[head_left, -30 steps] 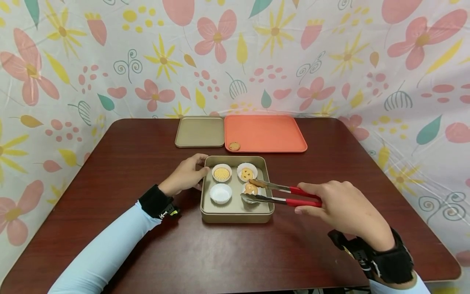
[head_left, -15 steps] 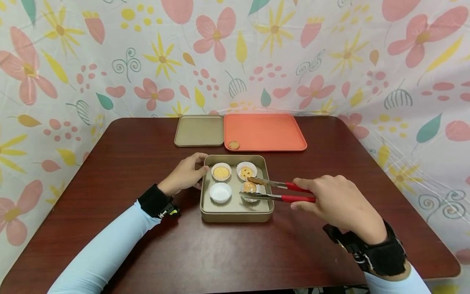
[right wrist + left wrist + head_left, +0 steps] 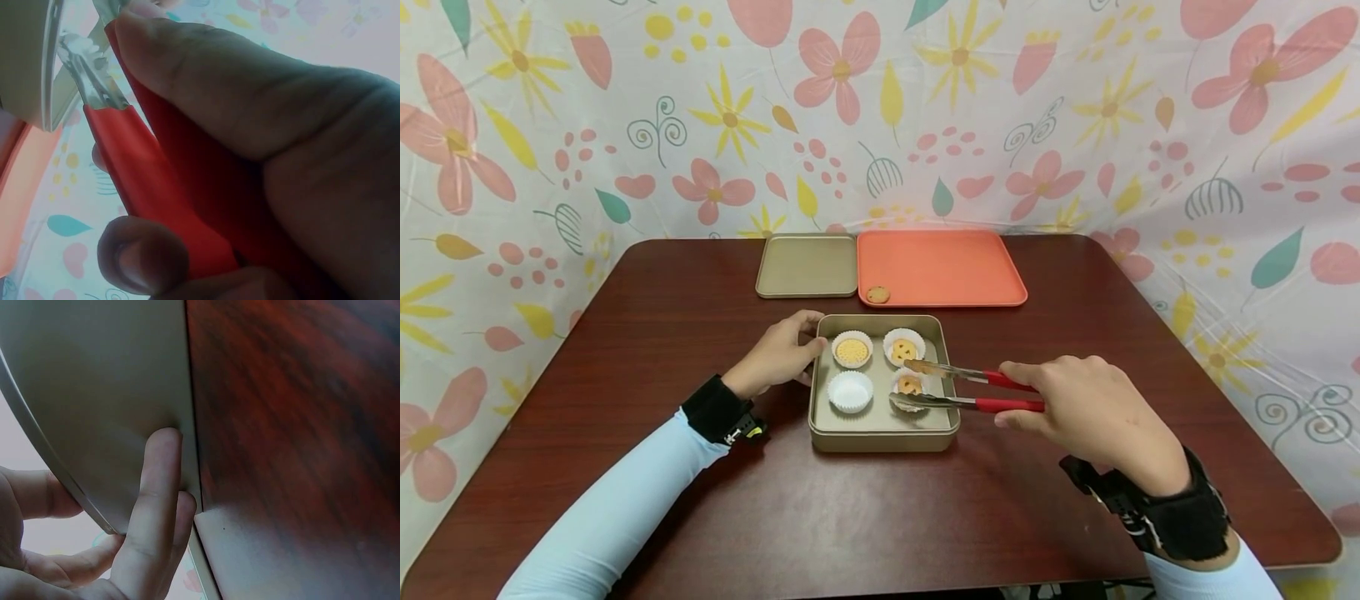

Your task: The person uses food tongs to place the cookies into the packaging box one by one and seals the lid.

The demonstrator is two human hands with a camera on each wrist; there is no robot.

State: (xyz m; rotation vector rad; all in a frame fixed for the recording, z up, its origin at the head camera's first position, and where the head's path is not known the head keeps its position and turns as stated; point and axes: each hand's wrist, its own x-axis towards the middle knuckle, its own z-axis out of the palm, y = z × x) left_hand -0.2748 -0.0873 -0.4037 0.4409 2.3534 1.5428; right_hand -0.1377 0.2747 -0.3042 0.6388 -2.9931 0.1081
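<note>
A square gold tin [image 3: 880, 442] holds several white paper cups in the head view. The back left cup has a dotted yellow biscuit [image 3: 852, 352], and the back right cup has a cookie [image 3: 903, 351] with dark spots. Another spotted cookie [image 3: 910, 384] lies in the front right cup, while the front left paper cup [image 3: 850, 392] has nothing in it. My right hand [image 3: 1075, 404] grips red-handled tongs [image 3: 1000, 405], their tips spread apart on either side of the front right cookie. My left hand [image 3: 780, 357] holds the tin's left side, thumb at the rim and fingers [image 3: 161, 462] against the outer wall.
Behind the tin, an orange tray [image 3: 940, 267] carries one cookie [image 3: 877, 295] at its front left corner. A flat gold tray [image 3: 807, 267] lies left of it, edge to edge. The dark wooden table [image 3: 685, 292] ends at a floral cloth backdrop [image 3: 880, 150].
The front right cookie has settled into its cup, and its spotted top now shows. The tongs shifted slightly left, then stayed in place. My left hand keeps its hold on the tin.
</note>
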